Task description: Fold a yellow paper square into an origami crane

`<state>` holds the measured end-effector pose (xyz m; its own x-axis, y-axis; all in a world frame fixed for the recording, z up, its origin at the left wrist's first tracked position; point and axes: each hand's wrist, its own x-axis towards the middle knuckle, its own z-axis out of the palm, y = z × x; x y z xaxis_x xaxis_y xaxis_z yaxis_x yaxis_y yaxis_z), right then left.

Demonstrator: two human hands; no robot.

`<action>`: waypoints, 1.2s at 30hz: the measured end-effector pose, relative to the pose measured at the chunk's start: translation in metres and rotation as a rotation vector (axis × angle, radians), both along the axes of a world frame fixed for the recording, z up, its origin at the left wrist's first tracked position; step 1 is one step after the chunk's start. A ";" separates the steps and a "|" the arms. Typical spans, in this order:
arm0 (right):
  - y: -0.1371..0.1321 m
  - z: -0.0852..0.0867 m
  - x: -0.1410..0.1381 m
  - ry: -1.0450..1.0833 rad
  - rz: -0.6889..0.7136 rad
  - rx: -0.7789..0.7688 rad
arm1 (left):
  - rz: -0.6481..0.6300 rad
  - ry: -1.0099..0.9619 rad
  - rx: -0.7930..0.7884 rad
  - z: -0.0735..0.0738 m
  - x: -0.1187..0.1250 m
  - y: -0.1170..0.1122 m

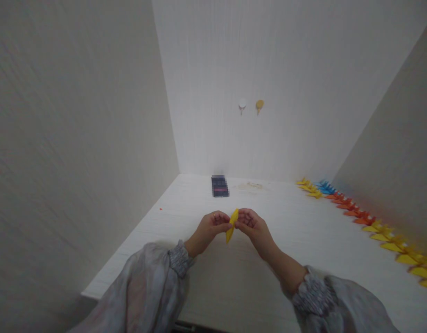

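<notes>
Over the white table (186, 286), along its right side, we see a row of folded paper pieces (366, 219) in yellow, blue and orange. Our left hand (208, 229) and right hand (257, 229) meet above the middle, fingers curled nearly closed. Beyond them lies a dark blurred object (220, 186). Both sets of fingertips pinch a small yellow folded paper (232, 225), tilted.

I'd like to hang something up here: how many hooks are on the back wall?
2. A white hook and a yellow hook sit side by side at mid-height on the back wall, the white one on the left. Nothing covers that wall, so none seem hidden.
</notes>
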<state>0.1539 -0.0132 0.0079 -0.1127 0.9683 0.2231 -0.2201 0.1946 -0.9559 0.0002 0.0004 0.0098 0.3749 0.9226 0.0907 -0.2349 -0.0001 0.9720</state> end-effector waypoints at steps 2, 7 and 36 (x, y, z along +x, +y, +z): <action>-0.001 0.000 -0.004 -0.084 -0.049 -0.008 | 0.020 -0.005 -0.002 -0.001 0.000 0.000; -0.004 -0.001 -0.008 -0.326 -0.204 -0.017 | 0.102 -0.003 -0.025 -0.004 0.002 0.000; -0.009 0.003 -0.011 -0.369 -0.325 0.078 | 0.028 -0.035 0.009 0.005 0.006 -0.008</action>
